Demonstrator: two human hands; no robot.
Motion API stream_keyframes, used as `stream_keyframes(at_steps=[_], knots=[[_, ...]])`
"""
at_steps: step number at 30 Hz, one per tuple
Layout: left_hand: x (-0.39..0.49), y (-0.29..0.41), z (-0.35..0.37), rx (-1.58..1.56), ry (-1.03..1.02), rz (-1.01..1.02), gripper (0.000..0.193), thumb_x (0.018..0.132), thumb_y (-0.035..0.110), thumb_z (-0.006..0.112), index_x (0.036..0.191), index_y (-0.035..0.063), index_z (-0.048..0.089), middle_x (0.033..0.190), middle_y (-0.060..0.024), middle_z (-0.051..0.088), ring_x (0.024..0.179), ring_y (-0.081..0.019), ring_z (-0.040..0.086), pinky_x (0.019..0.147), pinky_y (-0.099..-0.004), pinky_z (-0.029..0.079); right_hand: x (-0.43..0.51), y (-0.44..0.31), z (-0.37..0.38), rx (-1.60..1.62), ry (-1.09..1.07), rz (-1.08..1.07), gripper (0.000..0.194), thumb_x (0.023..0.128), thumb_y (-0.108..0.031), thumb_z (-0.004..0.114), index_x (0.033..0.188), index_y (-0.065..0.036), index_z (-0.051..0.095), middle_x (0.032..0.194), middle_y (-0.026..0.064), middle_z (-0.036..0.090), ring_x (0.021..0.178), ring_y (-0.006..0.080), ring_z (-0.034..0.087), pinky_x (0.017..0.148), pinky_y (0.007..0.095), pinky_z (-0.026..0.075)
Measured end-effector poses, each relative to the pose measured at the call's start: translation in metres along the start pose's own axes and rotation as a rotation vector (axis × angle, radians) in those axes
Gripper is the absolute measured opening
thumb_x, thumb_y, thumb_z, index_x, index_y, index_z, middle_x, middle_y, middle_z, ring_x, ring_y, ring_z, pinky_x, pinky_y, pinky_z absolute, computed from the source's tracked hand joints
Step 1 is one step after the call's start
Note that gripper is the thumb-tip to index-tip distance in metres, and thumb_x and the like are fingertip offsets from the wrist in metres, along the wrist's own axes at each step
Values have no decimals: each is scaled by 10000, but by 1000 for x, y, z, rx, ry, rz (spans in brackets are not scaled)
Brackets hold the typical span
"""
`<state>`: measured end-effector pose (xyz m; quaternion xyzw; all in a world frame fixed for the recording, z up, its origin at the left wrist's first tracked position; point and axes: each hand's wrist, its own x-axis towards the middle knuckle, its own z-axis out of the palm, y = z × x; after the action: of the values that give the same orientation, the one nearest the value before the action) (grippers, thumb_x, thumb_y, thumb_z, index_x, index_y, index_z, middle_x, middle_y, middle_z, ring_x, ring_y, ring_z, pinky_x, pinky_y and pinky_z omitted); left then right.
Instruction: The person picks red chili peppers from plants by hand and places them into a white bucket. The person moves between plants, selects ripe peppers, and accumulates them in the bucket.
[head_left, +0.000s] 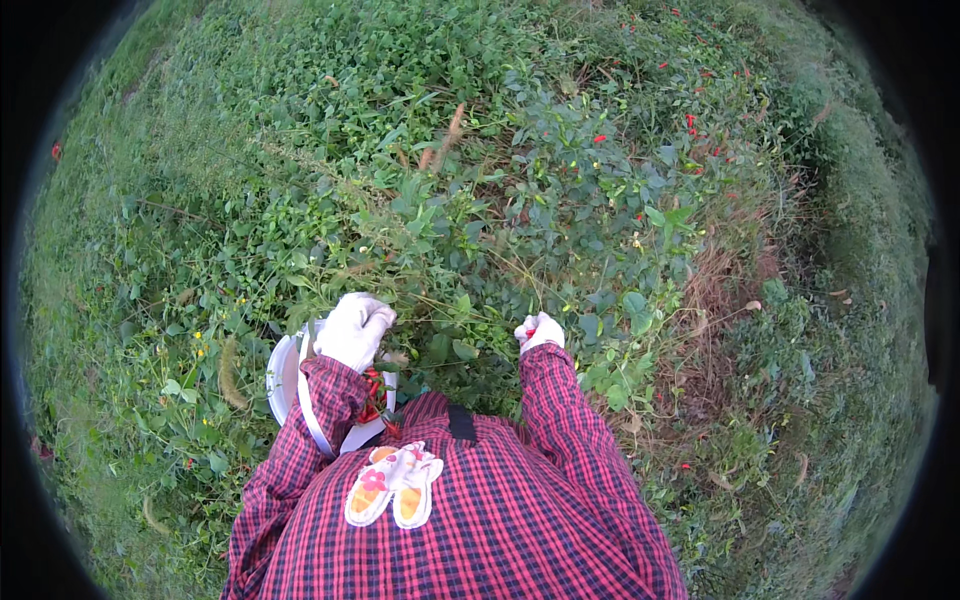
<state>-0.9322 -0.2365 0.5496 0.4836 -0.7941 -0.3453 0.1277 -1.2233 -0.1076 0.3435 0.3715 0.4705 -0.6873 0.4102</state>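
My left hand (354, 330), in a white glove, is above a white bucket (280, 379). Its fingers are curled beside thin green stems, and I cannot tell whether they grip any. The bucket's handle (309, 409) loops over my left forearm. Red chili peppers (370, 409) lie inside the bucket, partly hidden by my sleeve. To the right, my gloved right hand (541, 332) is closed around a small red chili pepper (530, 333), which shows between the fingers. Green foliage surrounds this hand, below a leafy pepper plant (577, 172).
More red peppers (691, 124) hang among plants at the upper right. Dry brown grass (709, 315) runs along the right side. Dense weeds (225, 225) cover the left, with small yellow flowers (199, 345) and bristly seed heads (229, 373) beside the bucket.
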Motion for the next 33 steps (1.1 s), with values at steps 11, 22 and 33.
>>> stream_keyframes(at_steps=[11,22,33], knots=[[47,0,-25,31,-17,-255,304,908,344,693,1069,91,744,1023,-124,742,980,-243,705,898,-351,523,-44,-49,-25,-50,-613,-175,210,1023,-353,601,1035,-147,641,723,-78,550,552,72,486,439,235,380],[94,36,-40,290,-250,-106,425,934,478,611,1073,94,727,941,-153,729,916,-320,701,817,-434,530,-222,-49,10,-353,-1140,-389,322,1030,-302,580,1070,16,614,704,41,594,467,120,516,387,276,457],[113,57,3,335,-195,140,328,930,366,635,1004,70,754,905,-176,730,912,-340,707,822,-435,536,-226,163,82,-2026,-700,-870,632,886,-333,578,1412,3,474,1441,259,502,1366,413,455,1173,445,316]])
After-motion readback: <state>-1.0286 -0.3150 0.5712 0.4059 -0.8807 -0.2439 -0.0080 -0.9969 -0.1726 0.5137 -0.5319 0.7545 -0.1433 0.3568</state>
